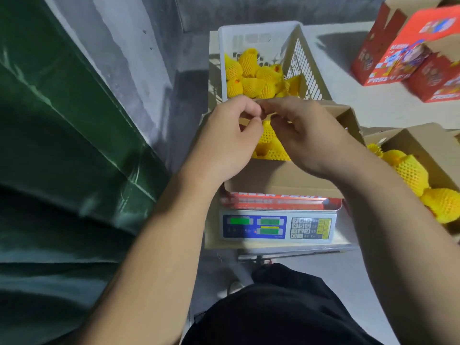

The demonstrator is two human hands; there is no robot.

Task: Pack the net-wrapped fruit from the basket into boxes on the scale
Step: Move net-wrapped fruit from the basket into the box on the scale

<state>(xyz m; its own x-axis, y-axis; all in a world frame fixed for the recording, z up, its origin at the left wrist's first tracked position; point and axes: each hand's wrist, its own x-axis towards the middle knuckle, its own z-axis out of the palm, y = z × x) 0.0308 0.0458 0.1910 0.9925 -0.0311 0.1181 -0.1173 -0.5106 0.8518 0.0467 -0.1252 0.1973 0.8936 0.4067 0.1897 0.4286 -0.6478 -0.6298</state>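
A white plastic basket (258, 31) at the back holds several fruits in yellow foam net (251, 75). In front of it an open cardboard box (281, 178) with a red printed outside stands on the electronic scale (276, 226). More net-wrapped fruit (268, 143) lies inside this box. Both hands hover over the box's far edge with fingertips meeting. My left hand (229, 138) and my right hand (308, 138) have curled fingers and pinch a yellow net-wrapped fruit (270, 114) between them; the fingers hide most of it.
A second open cardboard box (423, 143) with several net-wrapped fruits stands at the right. Red printed boxes (408, 56) are stacked at the back right on the pale table. A dark green sheet (62, 145) covers the left side, beside a grey wall.
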